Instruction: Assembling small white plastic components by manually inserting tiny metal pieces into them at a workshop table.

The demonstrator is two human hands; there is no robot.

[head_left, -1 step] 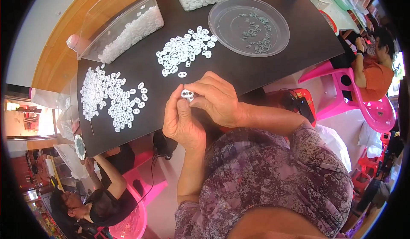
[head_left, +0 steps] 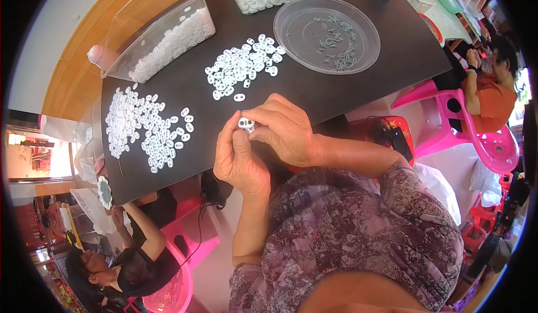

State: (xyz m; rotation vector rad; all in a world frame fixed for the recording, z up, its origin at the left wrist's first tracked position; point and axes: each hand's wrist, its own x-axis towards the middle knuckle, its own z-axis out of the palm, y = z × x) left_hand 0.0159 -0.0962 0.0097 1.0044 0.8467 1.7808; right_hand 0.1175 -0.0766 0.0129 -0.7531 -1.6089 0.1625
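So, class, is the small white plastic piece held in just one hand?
No, the fingertips of both the left hand and the right hand meet around the small white plastic piece.

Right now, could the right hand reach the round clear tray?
Probably yes: only dark tabletop lies between the right hand and the tray, though the hand grips a small white piece.

1. Head cam: wide fisheye on wearer's head, left unit of a side-by-side pair. Upright, not mirrored.
2. Aim: steeply down, a bit forward. Patterned top point(head_left: 358, 229) fills lower centre to right, black table point(head_left: 342, 92) spans upper centre.
3. Range: close; left hand point(head_left: 242, 167) and right hand point(head_left: 287, 134) near frame centre.
4. Coverage: reaches person in black point(head_left: 140, 274) lower left, person in orange point(head_left: 493, 97) right. Straight edges bow, corners black.
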